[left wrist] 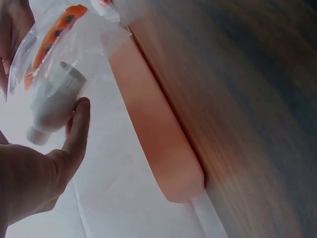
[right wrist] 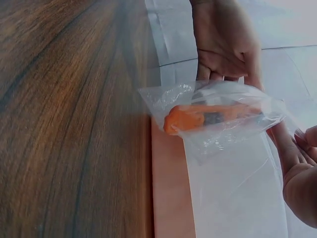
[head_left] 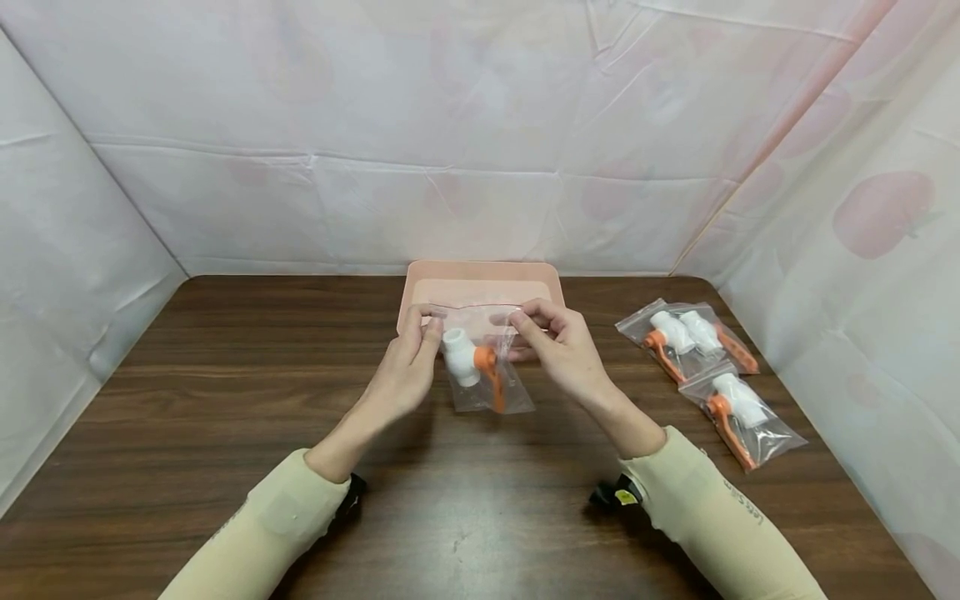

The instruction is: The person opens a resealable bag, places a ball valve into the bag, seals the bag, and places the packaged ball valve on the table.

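In the head view a clear plastic zip bag [head_left: 467,402] hangs upright between both hands, over the table in front of the pink tray. Inside it is a white plastic ball valve [head_left: 459,357] with an orange lever handle [head_left: 495,380]. My left hand [head_left: 403,367] pinches the bag's upper left corner between thumb and fingers. At the upper right corner my right hand [head_left: 568,354] pinches the plastic. The left wrist view shows the valve body [left wrist: 57,101] close to a left fingertip. From the right wrist, the orange handle [right wrist: 213,116] shows through the plastic.
A shallow pink tray [head_left: 483,269] stands at the table's back edge, partly hidden behind the bag. On the right of the dark wooden table [head_left: 247,400] lie several bagged valves [head_left: 703,332], with another bagged valve [head_left: 738,400] nearer the front. Pale fabric walls [head_left: 360,217] enclose the back and sides.
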`<state>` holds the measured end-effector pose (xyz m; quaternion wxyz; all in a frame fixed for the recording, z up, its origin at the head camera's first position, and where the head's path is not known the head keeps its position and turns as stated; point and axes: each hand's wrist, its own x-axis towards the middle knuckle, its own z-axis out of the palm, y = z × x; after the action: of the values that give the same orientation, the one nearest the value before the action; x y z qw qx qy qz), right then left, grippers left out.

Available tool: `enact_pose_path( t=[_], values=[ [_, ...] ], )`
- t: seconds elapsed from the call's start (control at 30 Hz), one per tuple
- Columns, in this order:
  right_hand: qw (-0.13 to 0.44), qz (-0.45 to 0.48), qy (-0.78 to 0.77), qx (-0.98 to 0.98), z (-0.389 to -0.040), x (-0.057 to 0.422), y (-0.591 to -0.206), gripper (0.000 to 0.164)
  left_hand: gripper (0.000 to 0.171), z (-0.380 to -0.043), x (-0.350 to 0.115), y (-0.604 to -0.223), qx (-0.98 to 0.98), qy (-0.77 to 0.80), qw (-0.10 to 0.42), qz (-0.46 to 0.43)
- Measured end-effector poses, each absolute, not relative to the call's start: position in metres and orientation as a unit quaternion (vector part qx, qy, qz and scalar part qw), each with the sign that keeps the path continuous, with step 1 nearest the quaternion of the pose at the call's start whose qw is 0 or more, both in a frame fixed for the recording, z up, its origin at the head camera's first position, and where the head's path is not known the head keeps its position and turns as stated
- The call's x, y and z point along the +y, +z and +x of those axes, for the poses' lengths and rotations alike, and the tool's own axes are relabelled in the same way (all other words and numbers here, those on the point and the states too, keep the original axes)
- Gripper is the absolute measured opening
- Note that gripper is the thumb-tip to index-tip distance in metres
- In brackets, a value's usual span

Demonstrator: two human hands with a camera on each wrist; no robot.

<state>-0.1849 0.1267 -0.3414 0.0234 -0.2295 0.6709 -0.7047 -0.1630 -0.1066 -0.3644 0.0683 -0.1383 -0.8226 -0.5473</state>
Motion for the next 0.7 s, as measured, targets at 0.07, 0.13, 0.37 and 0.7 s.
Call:
enact_pose_path(
  t=[0.07,0.13,0.37,0.7],
  values=[
    [0.018,-0.229,-0.703,0.673,-0.186,0.128,-0.341,0.021,0.025,-0.163,-0.107,-0.364,-0.814,-0.56,0.077,-0.133],
    [0.012,-0.226,-0.703,0.674,-0.186,0.129,-0.34,0.021,0.022,-0.163,-0.106,-0.364,-0.812,-0.561,0.093,-0.133],
    [-0.008,-0.222,-0.718,0.66,-0.186,0.132,-0.342,0.02,0.014,-0.164,-0.107,-0.363,-0.814,-0.53,0.169,-0.167],
    [-0.022,-0.217,-0.719,0.659,-0.188,0.138,-0.345,0.009,0.009,-0.166,-0.104,-0.361,-0.765,-0.572,0.204,-0.215]
  ],
)
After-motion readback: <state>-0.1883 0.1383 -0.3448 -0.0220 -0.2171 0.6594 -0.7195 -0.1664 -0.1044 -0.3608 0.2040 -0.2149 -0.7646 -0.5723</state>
